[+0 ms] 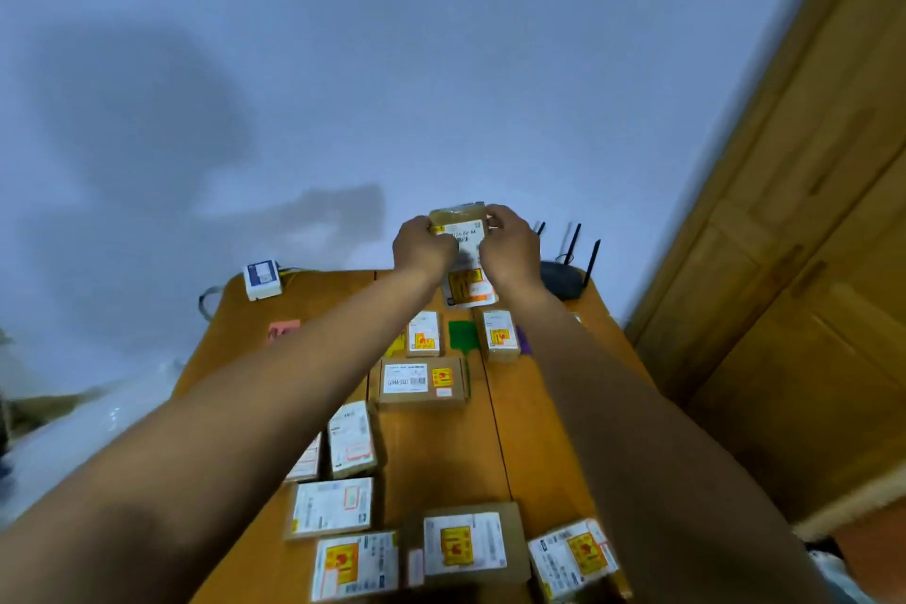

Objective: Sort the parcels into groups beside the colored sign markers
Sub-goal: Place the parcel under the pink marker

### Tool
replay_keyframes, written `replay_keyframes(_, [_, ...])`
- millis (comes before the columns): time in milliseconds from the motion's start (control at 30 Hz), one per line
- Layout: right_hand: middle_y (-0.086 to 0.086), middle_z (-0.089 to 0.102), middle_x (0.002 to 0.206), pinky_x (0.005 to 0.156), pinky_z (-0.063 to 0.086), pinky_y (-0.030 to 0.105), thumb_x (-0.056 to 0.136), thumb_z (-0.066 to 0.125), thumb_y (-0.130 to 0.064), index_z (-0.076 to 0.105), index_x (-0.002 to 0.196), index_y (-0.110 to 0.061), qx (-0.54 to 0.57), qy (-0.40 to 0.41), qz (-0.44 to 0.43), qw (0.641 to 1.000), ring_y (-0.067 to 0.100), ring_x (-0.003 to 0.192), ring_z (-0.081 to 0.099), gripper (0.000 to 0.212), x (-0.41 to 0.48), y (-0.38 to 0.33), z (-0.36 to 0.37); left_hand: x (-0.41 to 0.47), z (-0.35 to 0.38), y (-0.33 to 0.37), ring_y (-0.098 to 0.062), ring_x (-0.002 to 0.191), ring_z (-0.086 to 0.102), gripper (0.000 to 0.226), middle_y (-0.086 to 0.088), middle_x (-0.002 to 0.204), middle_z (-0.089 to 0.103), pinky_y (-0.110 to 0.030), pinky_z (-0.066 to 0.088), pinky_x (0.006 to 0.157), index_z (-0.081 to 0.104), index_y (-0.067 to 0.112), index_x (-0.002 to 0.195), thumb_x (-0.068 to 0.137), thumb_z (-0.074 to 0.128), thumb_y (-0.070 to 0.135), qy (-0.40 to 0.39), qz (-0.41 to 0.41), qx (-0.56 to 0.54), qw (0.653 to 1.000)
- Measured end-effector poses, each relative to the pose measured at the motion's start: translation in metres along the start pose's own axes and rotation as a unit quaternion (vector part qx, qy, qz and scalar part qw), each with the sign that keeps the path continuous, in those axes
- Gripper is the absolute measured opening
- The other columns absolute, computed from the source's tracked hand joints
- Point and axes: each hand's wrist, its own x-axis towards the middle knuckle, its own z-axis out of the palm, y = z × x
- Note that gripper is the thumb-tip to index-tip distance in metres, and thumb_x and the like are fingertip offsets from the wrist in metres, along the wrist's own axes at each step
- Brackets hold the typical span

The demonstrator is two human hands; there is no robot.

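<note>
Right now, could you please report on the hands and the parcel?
Left hand and right hand both grip one parcel, raised at the table's far end. Green marker lies nearer. Router just behind.

**Parcels and markers: one aloft, the rest laid out**

The held parcel (461,233), brown with a white label and a yellow-red sticker facing the camera, is upright above the far end of the counter (441,456). The left grip (424,248) and right grip (510,250) pinch its upper sides.

Four markers lie in a row:
- pink marker (283,330)
- yellow marker (396,344), partly hidden
- green marker (463,335)
- purple marker (523,341)

The first small parcel (423,334) sits between yellow and green, the second small parcel (500,335) between green and purple. A wide parcel (422,380) lies just nearer, label up.

Nearer still, a slim parcel (306,459) touches a tall parcel (350,439), with a pale parcel (332,508) below them. Along the near edge lie the near-left parcel (355,564), near-middle parcel (465,544) and near-right parcel (571,554), all label up.
</note>
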Motion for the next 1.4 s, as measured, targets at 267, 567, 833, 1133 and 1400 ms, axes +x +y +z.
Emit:
replay_keyframes(267, [0.001, 0.059, 0.132, 0.094, 0.057, 0.04, 0.085, 0.055, 0.007, 0.058, 0.134, -0.021, 0.089, 0.046, -0.139, 0.985, 0.013, 0.116, 0.058, 0.056, -0.033, -0.086, 0.031, -0.03, -0.094, 0.05, -0.023, 0.106, 0.064, 0.045, -0.007, 0.122, 0.066, -0.03, 0.056, 0.083, 0.055, 0.012, 0.124, 0.082, 0.056, -0.003, 0.09, 0.1, -0.138, 0.981])
replay_keyframes(567, [-0.008, 0.054, 0.141, 0.093, 0.055, 0.026, 0.091, 0.05, 0.0, 0.047, 0.141, -0.043, 0.163, 0.041, -0.222, 0.961, 0.011, 0.134, 0.046, 0.066, -0.06, -0.165, 0.068, -0.056, -0.193, 0.08, -0.014, 0.102, 0.065, 0.062, -0.005, 0.127, 0.058, -0.016, 0.055, 0.059, 0.054, 0.026, 0.127, 0.078, 0.05, -0.012, 0.112, 0.206, -0.254, 0.938])
replay_keyframes(833, [0.0, 0.058, 0.139, 0.088, 0.061, 0.048, 0.093, 0.058, -0.011, 0.052, 0.141, -0.032, 0.252, -0.047, -0.252, 0.933, 0.02, 0.126, 0.059, 0.053, -0.055, -0.206, 0.065, -0.066, -0.237, 0.09, -0.015, 0.112, 0.063, 0.066, -0.002, 0.129, 0.059, -0.028, 0.062, 0.073, 0.054, 0.029, 0.131, 0.081, 0.053, -0.015, 0.123, 0.264, -0.246, 0.925])
replay_keyframes(1133, [-0.002, 0.061, 0.138, 0.089, 0.061, 0.047, 0.09, 0.059, -0.025, 0.057, 0.138, -0.025, 0.237, -0.04, -0.236, 0.942, 0.02, 0.124, 0.06, 0.048, -0.055, -0.197, 0.067, -0.07, -0.245, 0.088, -0.02, 0.113, 0.065, 0.061, -0.001, 0.128, 0.064, -0.037, 0.062, 0.084, 0.057, 0.025, 0.133, 0.086, 0.059, -0.012, 0.101, 0.276, -0.207, 0.933])
replay_keyframes(1400, [-0.002, 0.063, 0.135, 0.089, 0.06, 0.048, 0.09, 0.059, -0.028, 0.06, 0.135, -0.03, 0.218, -0.034, -0.211, 0.952, 0.023, 0.121, 0.062, 0.045, -0.053, -0.179, 0.053, -0.059, -0.22, 0.085, -0.008, 0.096, 0.072, 0.059, 0.014, 0.108, 0.073, -0.025, 0.057, 0.069, 0.046, 0.038, 0.143, 0.093, 0.068, 0.015, -0.008, 0.209, -0.172, 0.963])
